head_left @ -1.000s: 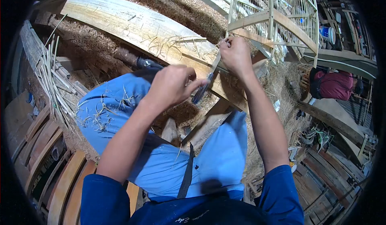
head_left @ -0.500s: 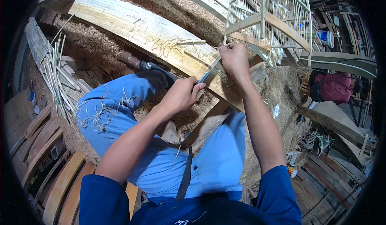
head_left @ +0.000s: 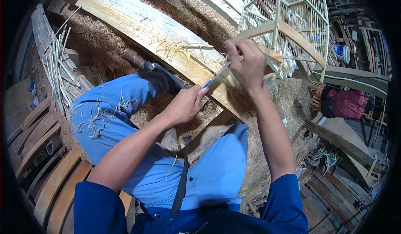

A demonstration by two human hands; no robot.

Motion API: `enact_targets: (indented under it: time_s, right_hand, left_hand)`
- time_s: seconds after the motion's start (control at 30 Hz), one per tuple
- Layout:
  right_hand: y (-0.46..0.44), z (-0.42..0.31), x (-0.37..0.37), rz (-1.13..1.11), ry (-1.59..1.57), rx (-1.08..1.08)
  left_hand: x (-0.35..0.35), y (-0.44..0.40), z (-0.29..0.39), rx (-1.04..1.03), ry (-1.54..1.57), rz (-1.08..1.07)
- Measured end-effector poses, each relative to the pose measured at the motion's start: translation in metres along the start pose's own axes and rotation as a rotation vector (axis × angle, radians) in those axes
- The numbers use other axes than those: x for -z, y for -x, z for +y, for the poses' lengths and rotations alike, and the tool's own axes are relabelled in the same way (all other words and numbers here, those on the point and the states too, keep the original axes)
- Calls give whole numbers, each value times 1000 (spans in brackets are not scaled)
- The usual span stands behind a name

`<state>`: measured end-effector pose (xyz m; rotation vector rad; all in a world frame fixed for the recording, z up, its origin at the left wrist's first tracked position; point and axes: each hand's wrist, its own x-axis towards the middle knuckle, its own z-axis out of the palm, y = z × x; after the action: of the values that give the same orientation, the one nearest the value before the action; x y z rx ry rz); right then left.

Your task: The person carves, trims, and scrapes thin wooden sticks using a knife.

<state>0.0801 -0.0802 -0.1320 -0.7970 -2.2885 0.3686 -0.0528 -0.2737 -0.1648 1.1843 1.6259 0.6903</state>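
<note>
Knife handle partly hidden by left hand, cage cropped at top

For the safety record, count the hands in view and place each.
2: the left hand, gripping the tool, and the right hand, at the tool's other end, near the cage. No others show.

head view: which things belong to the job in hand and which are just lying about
Likely in the job:
slim blue-handled metal tool, in the left hand
long pale wooden board

Apparently just lying about:
white-and-blue plastic bucket
curved brown wooden slats
</note>
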Motion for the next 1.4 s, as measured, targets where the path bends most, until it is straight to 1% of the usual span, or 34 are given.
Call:
enact_targets:
  time_s: [0.07, 0.13, 0.2, 0.27, 0.33, 0.4, 0.5, 0.6, 0.63, 0.8, 0.87, 1.0, 1.07, 1.1, 1.17, 1.2, 1.27, 1.3, 1.33, 1.4]
  right_hand:
    - [-9, -5, -4, -2, -1, 45]
    - [-14, -5, -12, -84, -59, 142]
    - [-15, -6, -23, -65, -60, 133]
    - [-16, -4, -32, -112, -8, 98]
    - [-14, -3, -36, -88, 7, 103]
    - [-13, -4, -38, -39, 3, 52]
    - [-20, -6, -37, -2, -24, 74]
    - [-25, -15, -35, 15, -60, 104]
    - [-22, -13, -40, -55, -81, 70]
    - [-19, -10, -48, -115, -84, -3]
    - [-19, -11, -48, -57, -116, 36]
    - [-18, -6, -53, -74, -97, 64]
    - [-24, -6, -52, -77, -164, 112]
    - [-30, -11, -45, -78, -164, 108]
    - [-46, -25, -30, -11, -237, 158]
    - [-40, -20, -38, -16, -240, 151]
    - [-22, -2, -57, -124, -108, 203]
    - [-18, -3, -55, -133, -97, 224]
    - [-21, -1, -55, -121, -91, 231]
    - [-20, -7, -53, -92, -135, 153]
  left_hand:
    - [0, -2, -1, -38, -10, 29]
    - [-2, -2, -2, -34, -15, 41]
    - [-5, -1, -4, -38, -28, 48]
    - [-7, -1, -6, -48, -29, 65]
    - [-6, -1, -3, -42, -54, 67]
    - [-7, -1, -2, -33, -75, 75]
    - [-10, -2, -2, -42, -98, 100]
    - [-10, -3, 3, -33, -56, 109]
    - [-10, -2, 4, -46, -54, 114]
    - [-12, -2, 1, -65, -21, 128]
    - [-17, -4, -6, -82, -64, 157]
    - [-21, -2, -4, -69, -61, 173]
    - [-20, -2, -2, -61, -46, 169]
    - [-21, -2, -2, -59, -47, 166]
    - [-22, -2, -4, -74, -43, 203]
    - [-22, -1, -3, -66, -41, 198]
    - [-21, -1, 4, -20, -29, 187]
    - [-22, -2, 6, -31, -33, 182]
    - [-21, -3, 7, -49, -46, 190]
    - [-23, 1, 4, -52, -51, 197]
